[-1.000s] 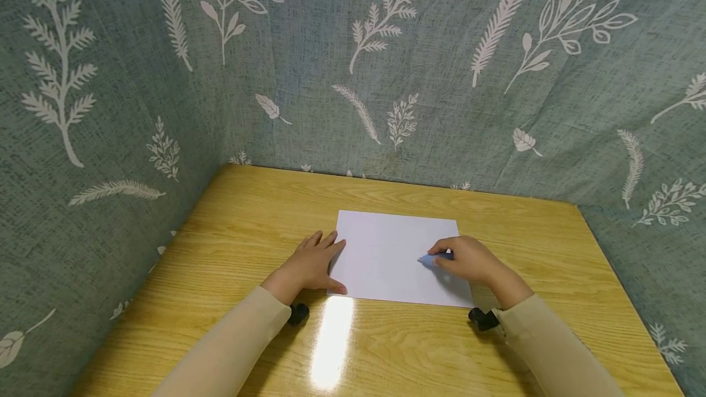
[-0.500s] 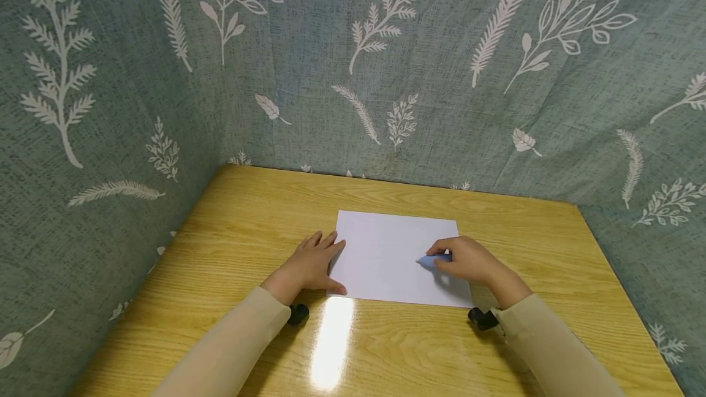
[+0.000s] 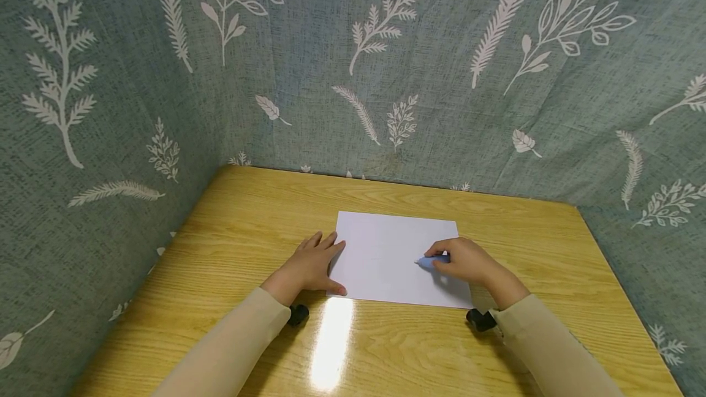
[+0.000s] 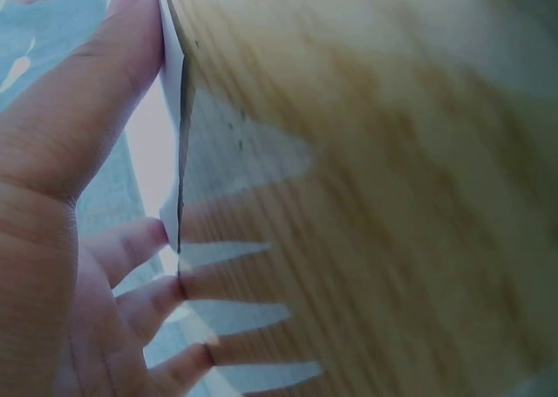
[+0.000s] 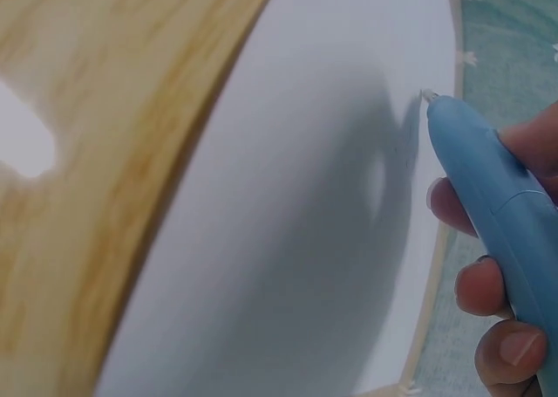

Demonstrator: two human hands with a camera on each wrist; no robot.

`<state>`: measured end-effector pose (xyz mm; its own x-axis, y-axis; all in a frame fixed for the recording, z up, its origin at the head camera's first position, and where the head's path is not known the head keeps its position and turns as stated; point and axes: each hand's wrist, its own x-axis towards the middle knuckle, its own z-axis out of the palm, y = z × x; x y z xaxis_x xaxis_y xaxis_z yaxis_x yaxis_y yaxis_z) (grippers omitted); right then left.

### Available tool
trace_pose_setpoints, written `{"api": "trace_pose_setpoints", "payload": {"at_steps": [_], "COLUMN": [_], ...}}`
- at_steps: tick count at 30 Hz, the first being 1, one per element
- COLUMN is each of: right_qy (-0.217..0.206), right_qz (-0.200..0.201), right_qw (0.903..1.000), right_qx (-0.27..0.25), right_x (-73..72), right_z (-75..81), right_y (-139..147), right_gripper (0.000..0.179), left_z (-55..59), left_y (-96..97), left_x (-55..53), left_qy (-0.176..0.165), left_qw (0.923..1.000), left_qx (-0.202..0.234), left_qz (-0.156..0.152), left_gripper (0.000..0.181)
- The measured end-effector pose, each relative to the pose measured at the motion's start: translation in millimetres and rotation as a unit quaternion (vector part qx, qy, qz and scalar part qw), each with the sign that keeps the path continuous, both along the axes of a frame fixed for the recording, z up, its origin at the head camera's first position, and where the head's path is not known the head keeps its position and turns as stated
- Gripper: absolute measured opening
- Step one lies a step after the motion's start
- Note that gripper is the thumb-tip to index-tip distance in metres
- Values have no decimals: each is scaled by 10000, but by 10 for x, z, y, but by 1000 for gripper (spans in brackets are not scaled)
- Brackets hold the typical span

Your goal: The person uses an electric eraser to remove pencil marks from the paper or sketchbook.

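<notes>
Pen (image 5: 475, 161) pinched in my R hand (image 3: 466, 260), fingers curled, prob. for control, tip angled at paper (image 3: 375, 256) on table (image 3: 276, 201) (contact unclear), w/ my L hand (image 3: 310, 267) splayed, gripping nothing, over paper's L edge, prob. vs. slipping.

White paper (image 3: 383, 259) on a wooden table (image 3: 408, 348)
</notes>
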<state>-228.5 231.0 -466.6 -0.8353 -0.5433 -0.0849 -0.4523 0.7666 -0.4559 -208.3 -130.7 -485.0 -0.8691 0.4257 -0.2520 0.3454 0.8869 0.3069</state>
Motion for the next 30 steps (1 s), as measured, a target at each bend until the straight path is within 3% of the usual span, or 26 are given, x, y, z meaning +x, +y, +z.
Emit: {"api": "trace_pose_setpoints", "payload": {"at_steps": [30], "right_qy": [-10], "right_qz": [85], "right_qw": [10000], "right_qx": [-42], "right_x": [-9], "right_z": [-6], "right_y": [-20], "right_gripper": [20], "left_z": [-28], "left_y": [-7], "left_x": [-6], "left_qy": [6], "left_qw": [10000], "left_qx": [-27], "left_qz": [-37], "left_gripper": [108]}}
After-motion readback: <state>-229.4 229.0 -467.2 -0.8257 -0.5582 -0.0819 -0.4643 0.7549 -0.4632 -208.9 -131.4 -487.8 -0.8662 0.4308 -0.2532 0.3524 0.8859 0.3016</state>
